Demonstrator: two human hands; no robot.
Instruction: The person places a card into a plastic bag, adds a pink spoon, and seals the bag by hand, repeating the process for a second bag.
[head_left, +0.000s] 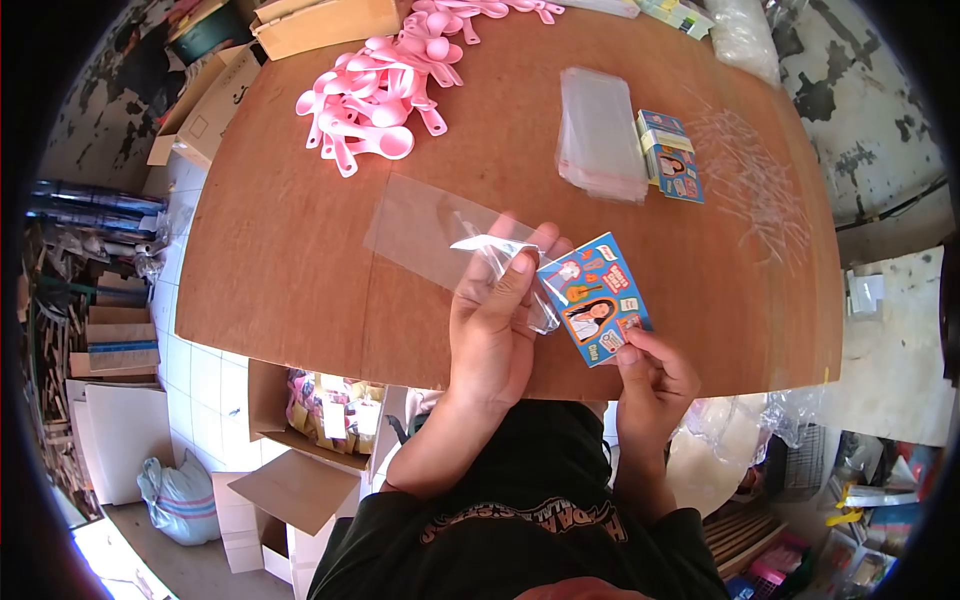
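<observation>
My left hand (495,325) grips a clear plastic bag (425,235) near its open end, thumb pressed on the film, with the long part of the bag stretching to the upper left over the table. In my right hand (655,370) a blue printed card (595,300) is pinched at its lower right corner between thumb and fingers. The card's upper left corner is right at the mouth of the bag. Its face shows a guitar and a portrait drawing.
Pink measuring spoons (375,100) lie heaped at the back left of the brown table (300,270). Toward the back right are a stack of clear bags (600,130), a stack of cards (670,160) and scattered clear strips (755,180). A box of packed goods (335,410) stands below the front edge.
</observation>
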